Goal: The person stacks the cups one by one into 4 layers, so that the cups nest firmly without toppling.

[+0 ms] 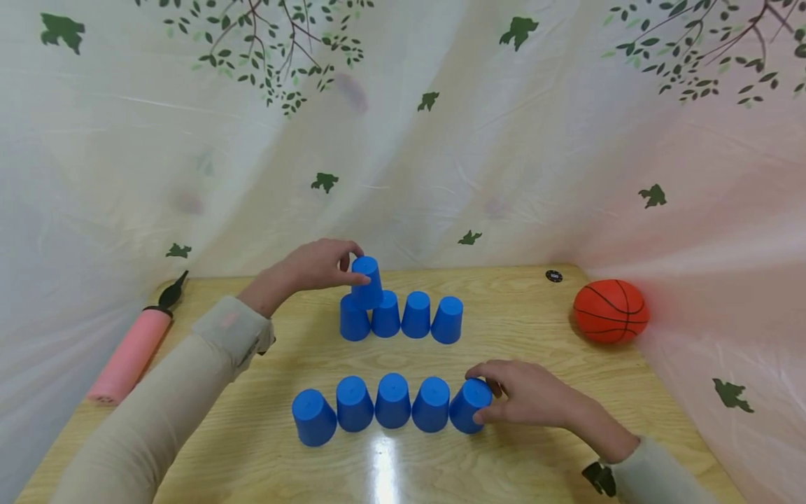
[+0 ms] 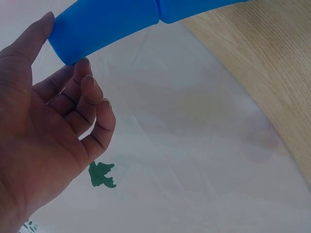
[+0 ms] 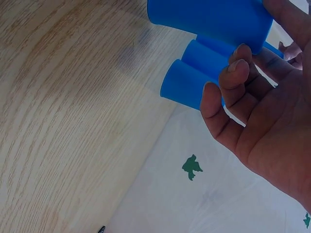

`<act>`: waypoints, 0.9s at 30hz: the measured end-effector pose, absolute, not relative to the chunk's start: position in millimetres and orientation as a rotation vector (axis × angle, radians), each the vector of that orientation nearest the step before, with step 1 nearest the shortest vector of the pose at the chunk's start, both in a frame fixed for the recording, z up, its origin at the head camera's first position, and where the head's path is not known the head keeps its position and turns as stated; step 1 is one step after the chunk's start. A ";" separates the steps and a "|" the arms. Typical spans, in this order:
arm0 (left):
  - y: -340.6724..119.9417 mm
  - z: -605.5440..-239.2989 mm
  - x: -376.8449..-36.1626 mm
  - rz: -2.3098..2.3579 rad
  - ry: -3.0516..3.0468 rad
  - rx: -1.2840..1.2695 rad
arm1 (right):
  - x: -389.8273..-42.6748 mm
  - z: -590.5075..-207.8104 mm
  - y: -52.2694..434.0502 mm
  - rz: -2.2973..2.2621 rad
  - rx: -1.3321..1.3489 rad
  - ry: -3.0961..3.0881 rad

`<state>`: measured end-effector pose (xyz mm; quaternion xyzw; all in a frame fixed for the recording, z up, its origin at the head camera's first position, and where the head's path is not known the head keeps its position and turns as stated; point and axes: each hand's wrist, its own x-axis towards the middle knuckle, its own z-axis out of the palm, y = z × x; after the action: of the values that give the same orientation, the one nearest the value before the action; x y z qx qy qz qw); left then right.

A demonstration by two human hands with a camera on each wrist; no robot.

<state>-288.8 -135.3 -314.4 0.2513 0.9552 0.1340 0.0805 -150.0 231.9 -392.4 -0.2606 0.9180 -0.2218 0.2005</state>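
While blue plastic cups stand upside down in two rows, you hold one in each hand.
Your left hand [image 1: 311, 266] pinches the raised upside-down blue plastic cup [image 1: 367, 282] above the back row; your right hand [image 1: 529, 393] clasps the front row's rightmost blue cup [image 1: 469, 405] on the pale wooden table [image 1: 522, 329].

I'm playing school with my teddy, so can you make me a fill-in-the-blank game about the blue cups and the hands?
1. The front row has ____ blue cups standing upside down.
2. The left hand holds the raised cup over the back row, which has ____ cups on the table.
3. The right hand grips the end cup at the ____ end of the front row.
4. The ball by the table's right edge is ____.

Missing words: five; four; right; orange
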 end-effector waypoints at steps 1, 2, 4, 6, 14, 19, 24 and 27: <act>-135.5 -314.3 -288.4 0.403 2.856 0.752 | -149.8 -392.2 231.8 -0.621 -0.727 2.565; -135.8 -314.4 -288.3 0.408 2.854 0.753 | -149.6 -392.2 231.7 -0.621 -0.727 2.565; -136.7 -314.5 -288.3 0.414 2.852 0.754 | -149.5 -392.3 231.7 -0.620 -0.725 2.567; -137.7 -315.0 -288.5 0.419 2.851 0.749 | -149.7 -392.6 231.9 -0.620 -0.725 2.567; -140.7 -314.9 -284.9 0.432 2.845 0.716 | -151.8 -390.7 235.4 -0.612 -0.746 2.592; -144.8 -312.9 -280.3 0.414 2.831 0.686 | -154.9 -385.6 238.9 -0.627 -0.763 2.608; -154.8 -313.8 -276.3 0.389 2.816 0.680 | -158.8 -379.0 241.0 -0.613 -0.754 2.629; -162.5 -315.1 -272.9 0.377 2.819 0.683 | -161.1 -374.7 240.9 -0.593 -0.759 2.648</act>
<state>-272.9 -162.5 -315.1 0.2323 0.9581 0.1281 0.1083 -161.1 240.9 -374.7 -0.2657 0.9275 -0.2076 0.1612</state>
